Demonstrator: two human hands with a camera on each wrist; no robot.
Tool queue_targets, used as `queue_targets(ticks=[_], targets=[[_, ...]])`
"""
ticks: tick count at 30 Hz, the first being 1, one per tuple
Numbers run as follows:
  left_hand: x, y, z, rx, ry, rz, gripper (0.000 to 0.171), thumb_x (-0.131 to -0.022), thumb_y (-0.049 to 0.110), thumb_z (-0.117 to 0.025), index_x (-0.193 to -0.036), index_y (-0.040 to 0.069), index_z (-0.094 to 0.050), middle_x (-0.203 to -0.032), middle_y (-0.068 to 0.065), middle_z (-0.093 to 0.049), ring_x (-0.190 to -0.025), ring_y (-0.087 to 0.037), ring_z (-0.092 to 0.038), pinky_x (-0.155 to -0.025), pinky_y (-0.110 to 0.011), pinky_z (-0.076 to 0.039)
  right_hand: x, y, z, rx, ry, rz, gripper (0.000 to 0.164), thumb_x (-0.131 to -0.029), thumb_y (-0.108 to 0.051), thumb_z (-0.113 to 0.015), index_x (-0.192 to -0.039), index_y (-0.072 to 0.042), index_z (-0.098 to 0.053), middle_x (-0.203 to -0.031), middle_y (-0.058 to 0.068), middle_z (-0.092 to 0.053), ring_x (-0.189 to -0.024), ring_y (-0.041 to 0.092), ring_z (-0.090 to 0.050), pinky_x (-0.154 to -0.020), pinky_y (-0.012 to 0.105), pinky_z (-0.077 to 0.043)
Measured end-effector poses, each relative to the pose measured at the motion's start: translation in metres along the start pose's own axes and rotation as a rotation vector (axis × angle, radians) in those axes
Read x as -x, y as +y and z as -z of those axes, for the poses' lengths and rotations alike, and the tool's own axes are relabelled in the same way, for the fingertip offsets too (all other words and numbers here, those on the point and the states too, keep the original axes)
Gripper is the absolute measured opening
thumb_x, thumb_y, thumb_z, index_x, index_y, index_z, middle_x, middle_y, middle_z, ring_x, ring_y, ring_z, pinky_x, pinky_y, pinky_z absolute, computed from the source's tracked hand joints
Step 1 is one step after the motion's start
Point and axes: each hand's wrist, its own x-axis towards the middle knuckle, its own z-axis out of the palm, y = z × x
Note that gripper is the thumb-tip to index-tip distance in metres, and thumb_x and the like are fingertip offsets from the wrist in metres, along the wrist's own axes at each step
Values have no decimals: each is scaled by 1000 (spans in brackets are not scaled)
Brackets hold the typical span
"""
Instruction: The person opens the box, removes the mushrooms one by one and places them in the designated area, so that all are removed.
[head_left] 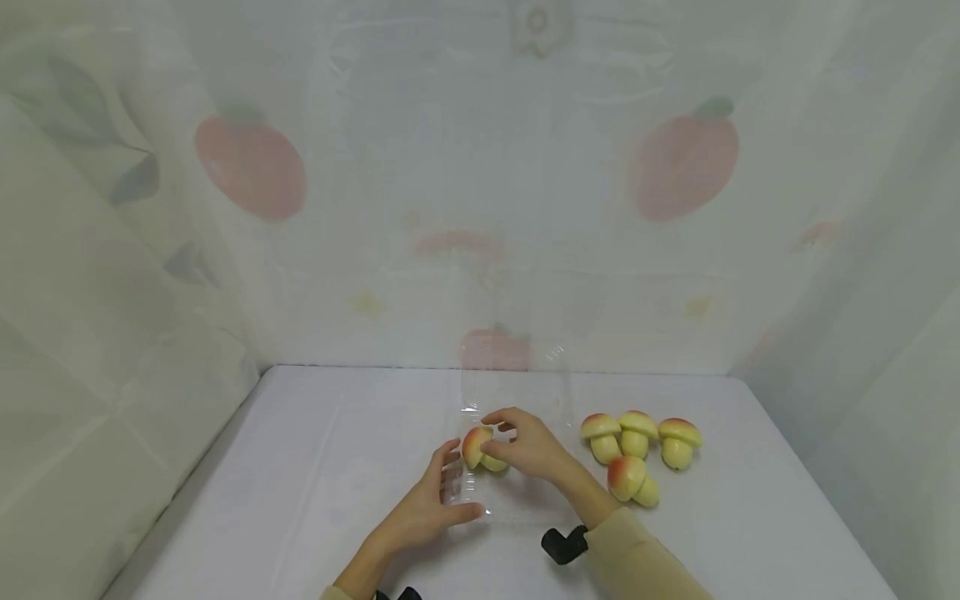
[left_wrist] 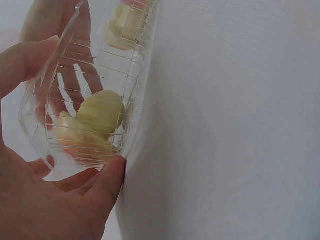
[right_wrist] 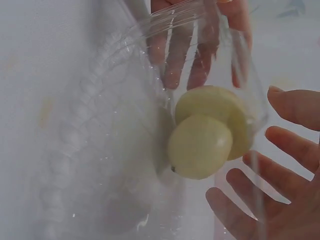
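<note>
A clear plastic box [head_left: 517, 500] with its lid raised behind it stands at the table's middle. A toy mushroom [head_left: 474, 446] with a red-and-yellow cap and a pale stem lies in its left part. My left hand [head_left: 429, 504] holds the box's near left corner, thumb at the front and fingers along the ribbed left wall. Reaching over the box from the right, my right hand [head_left: 528, 446] has spread, loosely bent fingers beside the mushroom. In the right wrist view those fingers show behind plastic, apart from the mushroom [right_wrist: 200, 147].
Several more toy mushrooms [head_left: 678, 442] lie on the white table [head_left: 750, 517] right of the box, one [head_left: 632, 481] closer to my right forearm. Pale fabric [head_left: 480, 167] printed with fruit hangs behind the table and along both sides.
</note>
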Motion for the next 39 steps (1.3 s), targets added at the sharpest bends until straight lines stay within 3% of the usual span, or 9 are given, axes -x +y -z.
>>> queue_targets(ticks=[11, 20, 27, 39], targets=[[-1, -1, -1, 12, -9, -21, 104, -87, 31, -83, -161, 12, -13, -161, -22, -26, -143, -47, -35, -112, -60, -35, 1, -1, -6, -8, -49, -42, 46, -89, -24, -79, -128, -3, -65, -127, 10, -66, -114, 34, -62, -93, 49, -52], [0, -1, -1, 32, -34, -24, 105, -88, 31, -82, -162, 13, -10, -163, -19, -23, -145, -44, -34, -114, -59, -34, 0, 5, -13, -13, -77, -68, 49, -86, -22, -82, -129, -5, -65, -126, 6, -65, -108, 29, -63, -84, 37, -55], [0, -1, -1, 34, -33, -22, 104, -88, 31, -81, -162, 14, -10, -163, -22, -22, -145, -45, -34, -114, -58, -35, 1, 4, -13, 9, -53, -102, 48, -85, -26, -83, -127, -9, -67, -121, 1, -66, -101, 21, -62, -79, 34, -54], [0, -2, 2, -1, -1, 15, 105, -86, 35, -83, -162, 17, -13, -162, -26, -21, -143, -48, -35, -113, -59, -35, 7, -4, -3, 32, -12, -73, 49, -84, -33, -82, -125, -9, -67, -116, 0, -66, -100, 22, -63, -81, 35, -54]])
